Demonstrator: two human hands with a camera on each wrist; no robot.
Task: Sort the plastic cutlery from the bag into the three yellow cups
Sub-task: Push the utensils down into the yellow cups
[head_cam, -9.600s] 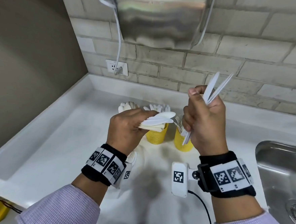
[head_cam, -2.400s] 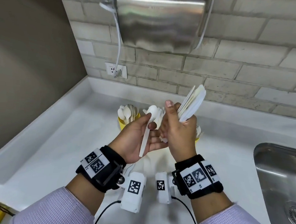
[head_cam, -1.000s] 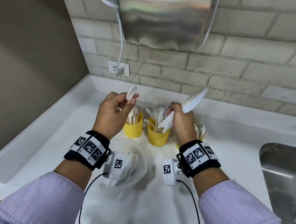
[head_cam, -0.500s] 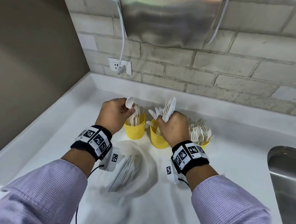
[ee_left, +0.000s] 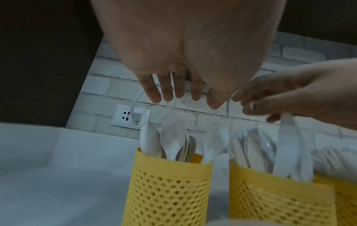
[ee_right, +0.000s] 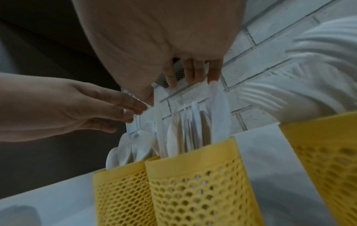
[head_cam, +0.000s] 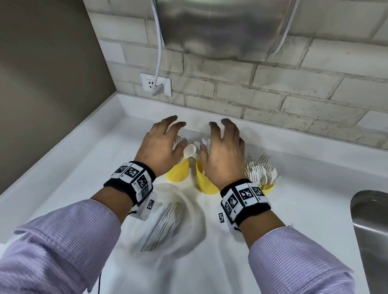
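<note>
Three yellow mesh cups stand in a row on the white counter. The left cup [head_cam: 178, 172] [ee_left: 170, 189] holds white spoons [ee_left: 172, 140]. Knives [ee_right: 218, 113] fill the middle cup [head_cam: 205, 182] [ee_right: 203, 183], and the right cup [head_cam: 267, 187] holds forks [head_cam: 261, 171]. My left hand [head_cam: 163, 144] [ee_left: 181, 91] hovers over the left cup with straight, spread fingers and holds nothing. Above the middle cup my right hand [head_cam: 222, 151] [ee_right: 191, 76] is spread the same way, empty. In front of the cups lies the clear plastic bag [head_cam: 174, 223] with white cutlery inside.
A steel sink [head_cam: 379, 240] is set into the counter at the right. On the brick wall hang a steel dryer [head_cam: 222, 20] and a socket [head_cam: 156, 84] with a white cable plugged in. The counter has a raised rim at the left and back.
My left hand has let go of the spoon into the left cup and my right hand has let go of the knives into the middle cup. Both hands now spread open above the cups.
</note>
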